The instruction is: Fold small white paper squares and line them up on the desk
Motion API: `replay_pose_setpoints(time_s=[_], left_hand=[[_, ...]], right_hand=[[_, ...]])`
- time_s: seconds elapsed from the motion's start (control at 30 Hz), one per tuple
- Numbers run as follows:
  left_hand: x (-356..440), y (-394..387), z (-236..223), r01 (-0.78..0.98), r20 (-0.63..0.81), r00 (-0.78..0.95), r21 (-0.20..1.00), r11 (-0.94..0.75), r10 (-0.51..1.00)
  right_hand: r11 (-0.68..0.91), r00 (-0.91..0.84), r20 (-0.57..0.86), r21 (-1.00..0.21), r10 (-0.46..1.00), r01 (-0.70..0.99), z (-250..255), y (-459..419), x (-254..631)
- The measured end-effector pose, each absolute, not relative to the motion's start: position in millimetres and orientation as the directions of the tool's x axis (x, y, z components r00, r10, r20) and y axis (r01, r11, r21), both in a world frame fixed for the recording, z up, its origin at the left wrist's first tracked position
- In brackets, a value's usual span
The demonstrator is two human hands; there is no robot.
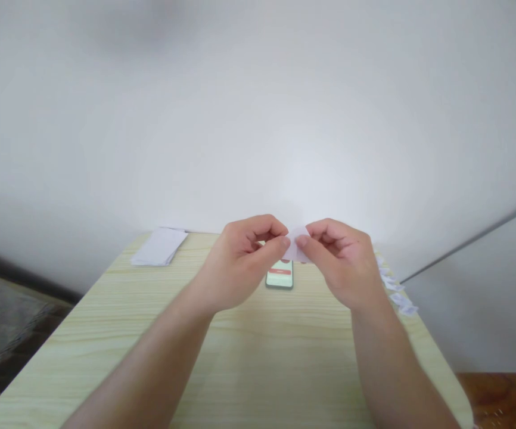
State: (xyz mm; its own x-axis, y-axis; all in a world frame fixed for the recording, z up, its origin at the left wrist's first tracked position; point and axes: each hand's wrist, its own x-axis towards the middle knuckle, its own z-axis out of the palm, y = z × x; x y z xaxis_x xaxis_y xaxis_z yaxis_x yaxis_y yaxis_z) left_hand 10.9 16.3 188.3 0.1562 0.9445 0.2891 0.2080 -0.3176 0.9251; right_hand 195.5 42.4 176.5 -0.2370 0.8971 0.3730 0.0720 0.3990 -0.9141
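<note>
Between my two hands a small piece of white paper [300,235] is held up above the table. My left hand [249,256] pinches its left edge between thumb and fingers. On the opposite edge, the thumb and fingers of my right hand [342,253] grip it as well. The paper looks folded, though its exact shape is partly covered by my fingertips. Below it, a phone [279,280] with a lit screen lies on the table, its upper part hidden behind the paper and my left hand.
A stack of white paper sheets [159,247] lies at the back left of the pale wooden table [258,357]. Several small folded white papers [403,302] line the right edge, partly behind my right arm. A white wall [240,119] rises behind the table.
</note>
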Motion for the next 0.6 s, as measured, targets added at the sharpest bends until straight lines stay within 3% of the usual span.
replay_pose_setpoints(time_s=[0.17,0.43,0.6], left_hand=[[12,14,189,0.174,0.294,0.147,0.932,-0.317,0.945],[18,8,194,0.223,0.33,0.102,0.912,-0.345,0.938],[17,-5,191,0.242,0.336,0.086,0.906,-0.347,0.938]], right_hand=[[0.345,-0.349,0.309,-0.938,0.885,0.046,179,44,199],[0.317,-0.362,0.289,-0.948,0.886,0.019,179,39,202],[0.191,-0.438,0.18,-0.981,0.881,-0.02,177,31,200]])
